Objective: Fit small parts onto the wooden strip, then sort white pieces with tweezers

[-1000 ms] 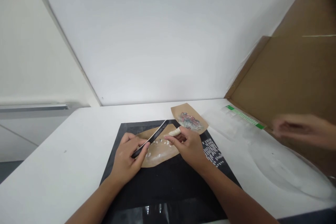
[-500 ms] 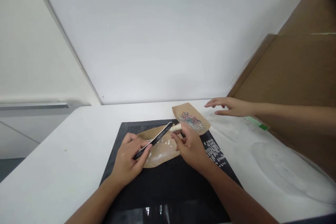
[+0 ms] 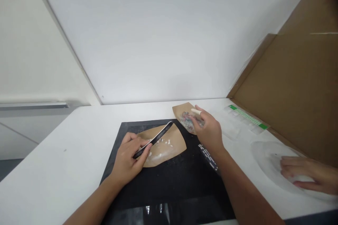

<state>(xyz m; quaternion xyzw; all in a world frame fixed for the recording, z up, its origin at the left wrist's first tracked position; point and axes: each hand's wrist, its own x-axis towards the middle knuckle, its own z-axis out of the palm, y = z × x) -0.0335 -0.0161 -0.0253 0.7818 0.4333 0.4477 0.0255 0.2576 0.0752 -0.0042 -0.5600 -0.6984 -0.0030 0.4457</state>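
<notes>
In my left hand [image 3: 132,154] is a slim black strip [image 3: 161,134] with a pale edge and a rounded tip, held slantwise between thumb and fingers. Beneath it, a sheet of brown paper [image 3: 179,146] bears several small white pieces [image 3: 169,142]. My right hand [image 3: 210,130] is over a second brown paper [image 3: 178,110] at the back, its fingers apart at a heap of small coloured, shiny bits [image 3: 188,123]. A cream-coloured finger cover [image 3: 195,111] shows on one finger. Part of the heap is hidden behind this hand.
A black mat [image 3: 171,186] lies under the front paper, with rows of small light marks [image 3: 208,156] at its right. Another person's hand [image 3: 306,174] rests over clear plastic [image 3: 264,151]. A green-edged clear packet [image 3: 248,117] lies by the cardboard wall [image 3: 298,88].
My right hand has moved from the strip's tip to the back paper. The other person's hand has gone from the packet toward the lower right. My left hand stays in place.
</notes>
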